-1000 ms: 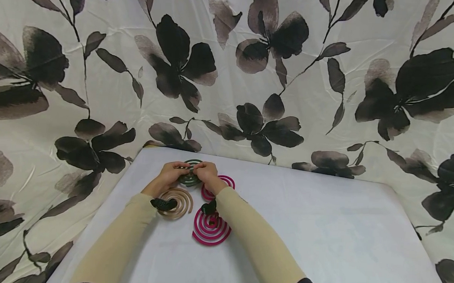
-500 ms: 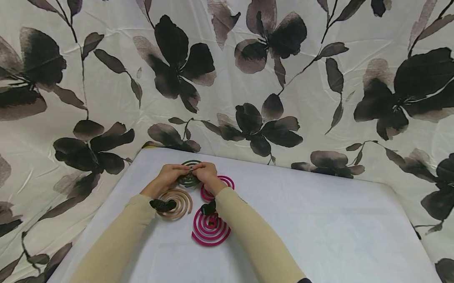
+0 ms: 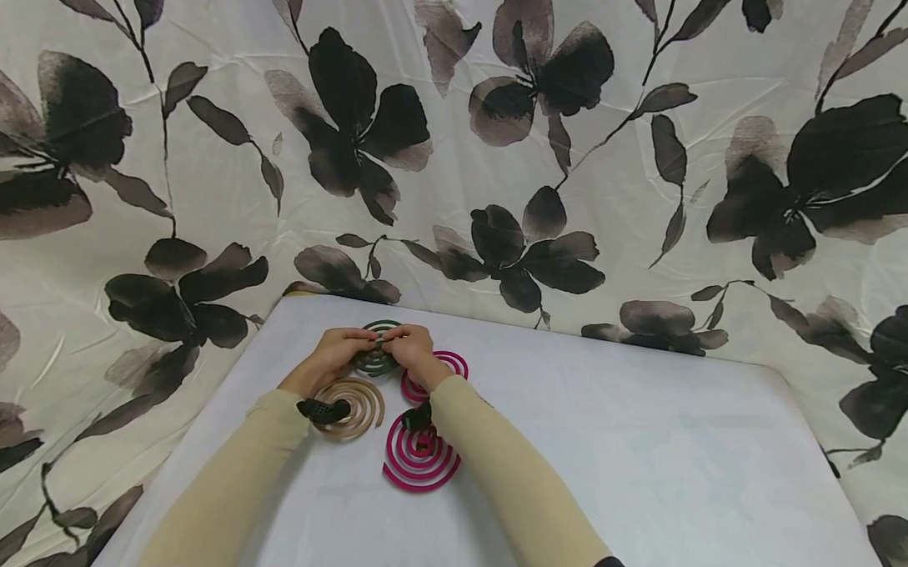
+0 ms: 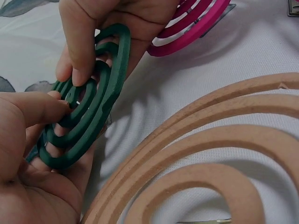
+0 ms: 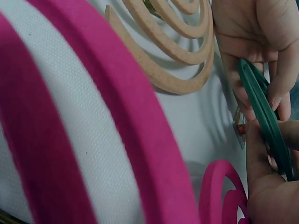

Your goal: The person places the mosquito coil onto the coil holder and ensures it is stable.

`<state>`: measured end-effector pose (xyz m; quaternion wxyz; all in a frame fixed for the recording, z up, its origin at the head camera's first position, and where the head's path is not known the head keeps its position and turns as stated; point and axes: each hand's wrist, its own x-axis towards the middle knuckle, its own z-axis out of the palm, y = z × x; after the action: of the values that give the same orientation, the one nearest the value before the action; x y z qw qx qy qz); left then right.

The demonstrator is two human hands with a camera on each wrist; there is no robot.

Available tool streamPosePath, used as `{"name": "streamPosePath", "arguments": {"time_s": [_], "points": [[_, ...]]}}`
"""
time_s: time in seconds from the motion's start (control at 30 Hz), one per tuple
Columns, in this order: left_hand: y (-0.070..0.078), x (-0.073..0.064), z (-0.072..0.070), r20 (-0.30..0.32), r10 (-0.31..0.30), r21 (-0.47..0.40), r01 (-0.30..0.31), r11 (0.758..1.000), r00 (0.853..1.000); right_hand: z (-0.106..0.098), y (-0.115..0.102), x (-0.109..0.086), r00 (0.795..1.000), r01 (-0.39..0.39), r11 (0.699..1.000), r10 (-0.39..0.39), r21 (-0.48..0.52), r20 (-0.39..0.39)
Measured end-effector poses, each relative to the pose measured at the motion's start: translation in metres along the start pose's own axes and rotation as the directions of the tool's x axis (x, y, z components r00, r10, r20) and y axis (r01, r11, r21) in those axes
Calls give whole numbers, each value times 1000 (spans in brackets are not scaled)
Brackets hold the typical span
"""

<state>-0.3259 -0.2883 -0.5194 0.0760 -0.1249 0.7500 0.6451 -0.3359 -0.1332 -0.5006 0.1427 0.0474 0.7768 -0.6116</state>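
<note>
A green mosquito coil [image 3: 377, 368] is held between both hands near the far left of the table. My left hand [image 3: 336, 352] grips its left side, thumb pressing near the spiral's middle. From the other side my right hand [image 3: 414, 349] pinches it, fingertips close to the left thumb. In the left wrist view the green coil [image 4: 120, 70] tilts steeply above the cloth. The right wrist view has the green coil [image 5: 264, 112] almost edge-on. Fingers hide part of its centre.
A tan mosquito coil [image 3: 368, 389] lies below my left hand. Two pink coils, one [image 3: 460, 363] partly behind my right wrist and another [image 3: 419, 487] nearer, sit on the white-covered table [image 3: 643, 457]. A floral curtain [image 3: 443, 166] hangs behind the table.
Both hands stay at the same spot on the green coil, with only slight finger movement. The other coils have not moved.
</note>
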Motion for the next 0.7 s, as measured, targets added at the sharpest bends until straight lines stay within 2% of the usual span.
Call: {"name": "streamPosePath", "arguments": {"time_s": [0.2,0.47,0.7], "points": [[-1,-1,0,9,3,-21,-3,1000,1000,2,0,0,1000,-3,1000,2,-23,-9],[-4,-1,0,-1,57,-4,-57,998,998,6,1,1,998,42,996,-45,-78,-32],[-3,-2,1,-32,36,24,-35,999,999,7,0,1,998,46,997,-48,-66,-34]]}}
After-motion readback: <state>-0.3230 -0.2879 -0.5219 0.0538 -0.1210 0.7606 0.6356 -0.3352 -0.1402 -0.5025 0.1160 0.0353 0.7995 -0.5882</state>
